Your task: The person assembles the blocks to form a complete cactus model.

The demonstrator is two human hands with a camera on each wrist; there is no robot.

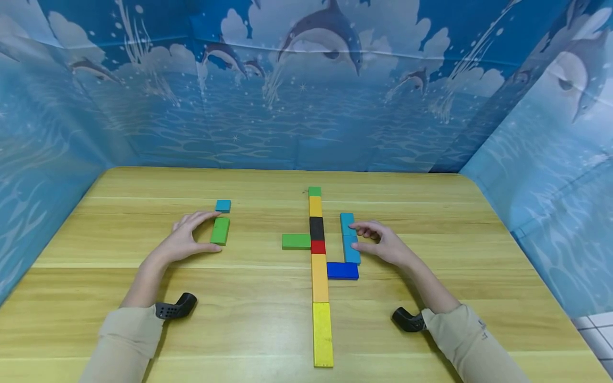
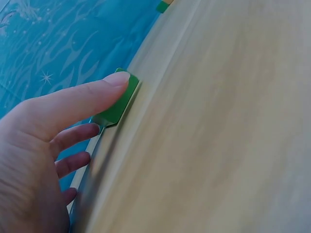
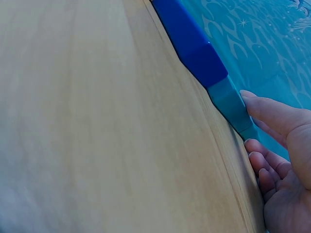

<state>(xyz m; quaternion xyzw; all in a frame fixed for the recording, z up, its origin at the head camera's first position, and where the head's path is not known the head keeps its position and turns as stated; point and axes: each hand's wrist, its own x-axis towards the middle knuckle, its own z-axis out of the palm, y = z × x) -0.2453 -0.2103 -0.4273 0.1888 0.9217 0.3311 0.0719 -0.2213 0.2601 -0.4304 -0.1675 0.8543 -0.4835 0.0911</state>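
My left hand (image 1: 187,236) spans a green block (image 1: 221,231) lengthwise, thumb at its near short end and index finger at its far end. Just beyond that fingertip lies a small light blue block (image 1: 223,206). In the left wrist view the thumb covers part of the green block (image 2: 114,111). On the other side, my right hand (image 1: 380,242) rests its thumb and index fingertips at the right side of two light blue blocks (image 1: 351,250) laid end to end; its other fingers are loosely curled. A dark blue block (image 1: 342,271) meets their near end.
Down the table's middle runs a line of blocks: green (image 1: 314,191), orange, black (image 1: 316,229), red (image 1: 318,247), orange (image 1: 320,277) and yellow (image 1: 323,335). Another green block (image 1: 296,241) juts left from it. A dolphin-print curtain (image 1: 301,133) stands behind the table.
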